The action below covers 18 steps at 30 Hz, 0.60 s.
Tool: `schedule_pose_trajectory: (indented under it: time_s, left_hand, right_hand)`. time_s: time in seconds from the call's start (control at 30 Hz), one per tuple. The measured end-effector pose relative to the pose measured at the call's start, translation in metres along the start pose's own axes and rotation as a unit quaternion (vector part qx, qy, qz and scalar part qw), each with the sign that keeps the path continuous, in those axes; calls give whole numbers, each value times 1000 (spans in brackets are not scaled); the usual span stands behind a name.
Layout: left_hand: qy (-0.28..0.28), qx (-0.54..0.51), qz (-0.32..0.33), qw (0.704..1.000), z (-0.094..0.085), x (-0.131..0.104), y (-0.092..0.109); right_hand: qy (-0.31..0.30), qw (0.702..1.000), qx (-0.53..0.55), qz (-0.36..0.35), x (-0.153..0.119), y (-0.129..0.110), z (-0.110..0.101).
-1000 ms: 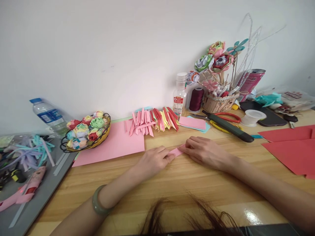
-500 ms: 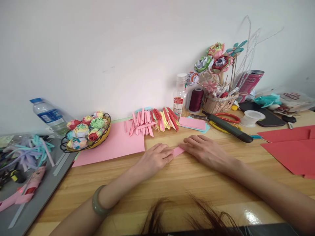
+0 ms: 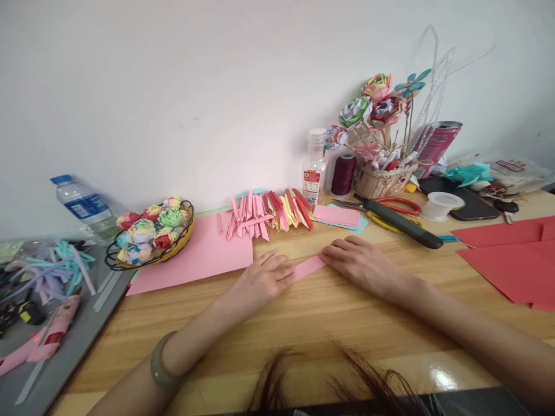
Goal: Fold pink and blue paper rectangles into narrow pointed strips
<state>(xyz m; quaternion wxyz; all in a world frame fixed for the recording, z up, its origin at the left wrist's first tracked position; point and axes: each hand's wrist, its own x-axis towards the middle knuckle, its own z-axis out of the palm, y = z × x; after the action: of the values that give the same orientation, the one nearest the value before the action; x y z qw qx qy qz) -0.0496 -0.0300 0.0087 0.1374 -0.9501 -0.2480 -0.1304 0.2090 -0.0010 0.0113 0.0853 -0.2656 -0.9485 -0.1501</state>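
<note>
Wooden tabletop [image 3: 303,323] against a plain white wall, craft clutter along the back edge.

Pink strip [image 3: 309,267] lies flat on the wood between the two hands, its long axis running from the left fingertips up and away toward the right fingertips (a shallow diagonal, low at the left end, higher at the right).

Left hand [image 3: 260,281]: palm down, fingers together and extended, tips pressed onto the near-left end of the strip. That end is hidden under them.

Right hand [image 3: 362,263]: palm down, fingers lying flat and close together, tips touching the far-right end of the strip. Whether they pinch the edge or only press on it, cannot tell.

Both hands sit at about equal reach from the strip's visible middle; neither is clearly nearer. Only the short stretch between the two sets of fingertips shows.

Beyond the left fingers: a pink sheet [image 3: 203,254], just apart from the hand. Beyond the gap between the hands: a fan of folded pieces [image 3: 269,214]. Beyond the right fingers: a small paper stack [image 3: 338,216], then scissors [image 3: 401,206]. Well out past the right forearm: red sheets [image 3: 507,260].
</note>
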Motion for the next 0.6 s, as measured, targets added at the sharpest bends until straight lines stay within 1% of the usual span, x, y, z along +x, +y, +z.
schedule_pose_trajectory:
  time_s: [0.13,0.23,0.3,0.43,0.5,0.6]
  left_hand:
    - [-50,24,-11,998,-9,-8,0]
    - [-74,35,-7,997,-12,-8,1]
    - [-74,36,-5,997,-12,-6,2]
    - [-54,37,0,998,-11,-3,3]
    - [-48,34,1,998,-9,-3,3]
    - [-39,13,-3,999,-8,-4,0]
  right_hand:
    - [5,1000,-8,21,2,-4,0]
    - [7,999,-18,49,6,-13,0]
    - [11,999,-14,50,12,-23,-1]
    - [11,1000,13,-16,24,-39,-6]
    - [4,1000,10,-12,26,-38,-7]
    - [-4,1000,-4,16,20,-27,-7]
